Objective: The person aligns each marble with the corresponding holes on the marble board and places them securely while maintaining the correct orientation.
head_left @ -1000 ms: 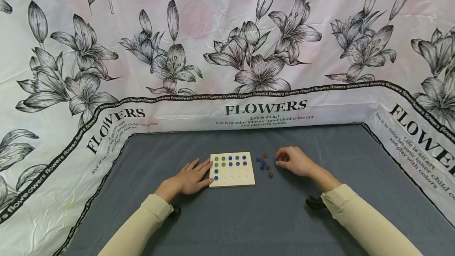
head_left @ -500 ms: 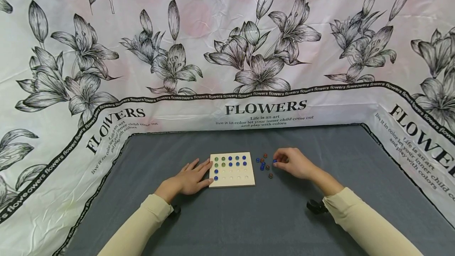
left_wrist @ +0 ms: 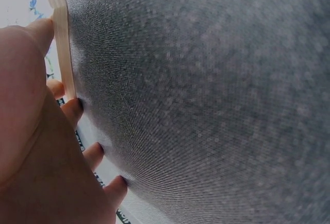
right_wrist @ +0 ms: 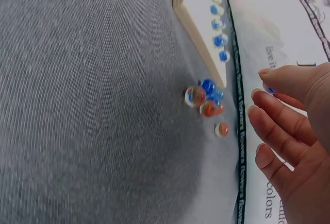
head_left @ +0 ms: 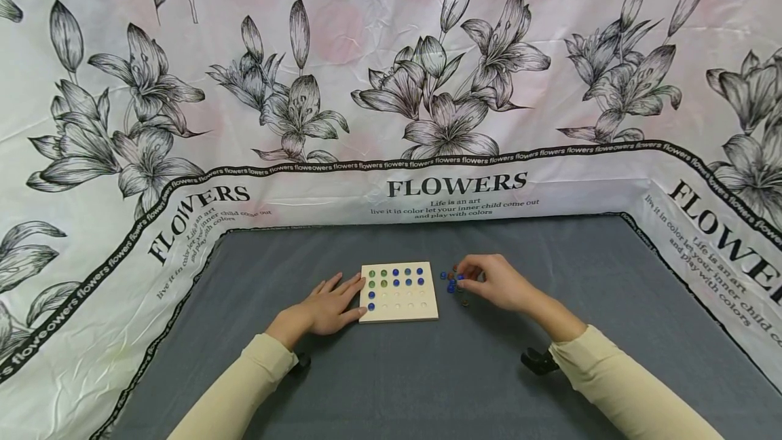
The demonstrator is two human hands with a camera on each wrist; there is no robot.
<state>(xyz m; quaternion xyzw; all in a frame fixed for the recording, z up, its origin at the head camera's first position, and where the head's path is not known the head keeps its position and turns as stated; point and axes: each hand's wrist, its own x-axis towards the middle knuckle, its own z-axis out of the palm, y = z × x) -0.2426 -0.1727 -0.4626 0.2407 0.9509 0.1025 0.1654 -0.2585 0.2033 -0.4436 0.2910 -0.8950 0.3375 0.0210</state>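
A pale wooden board [head_left: 403,309] with rows of round hollows lies on the grey cloth. Green and blue marbles fill its two far rows and the left column; the other hollows are bare. My left hand [head_left: 330,305] rests spread at the board's left edge, thumb and fingertips touching it; in the left wrist view the thumb [left_wrist: 43,31] lies against the board's side. My right hand [head_left: 497,282] pinches a blue marble [right_wrist: 269,88] between thumb and forefinger, raised above the cloth just right of the board. Below it is a loose cluster of blue and reddish marbles [right_wrist: 208,86].
The grey cloth [head_left: 391,386] covers the table on all sides of the board. A white flower-printed sheet [head_left: 342,202] hangs behind and along both sides. A reddish marble [right_wrist: 222,130] lies a little apart from the cluster.
My right hand has moved left with the blue marble, from beside the loose marbles to over them, now covering some. The left hand and the board have stayed put.
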